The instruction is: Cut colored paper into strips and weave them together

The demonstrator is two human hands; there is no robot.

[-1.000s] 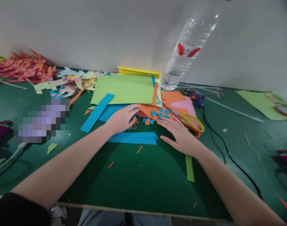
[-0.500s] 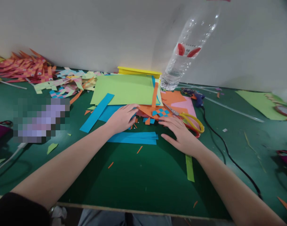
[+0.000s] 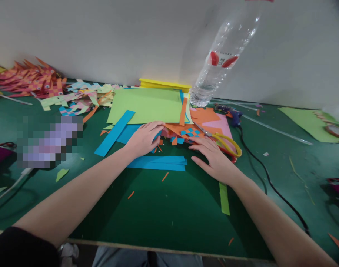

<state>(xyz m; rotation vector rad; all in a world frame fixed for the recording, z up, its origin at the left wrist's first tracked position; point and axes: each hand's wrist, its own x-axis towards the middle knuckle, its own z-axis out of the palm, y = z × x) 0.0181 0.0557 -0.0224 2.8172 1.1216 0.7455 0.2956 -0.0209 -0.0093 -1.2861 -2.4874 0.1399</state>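
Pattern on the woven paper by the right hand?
Woven paper: blue and orange checks, clearest in the head view.

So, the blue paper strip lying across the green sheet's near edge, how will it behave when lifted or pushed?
The blue paper strip is probably light, since it looks thin. Being long and narrow, it may bend if lifted by one end. Being flat, it would likely slide rather than roll when pushed.

The right hand (image 3: 213, 157) has edged rightward, and the blue-and-orange checkered paper (image 3: 190, 132) sits slightly farther back.
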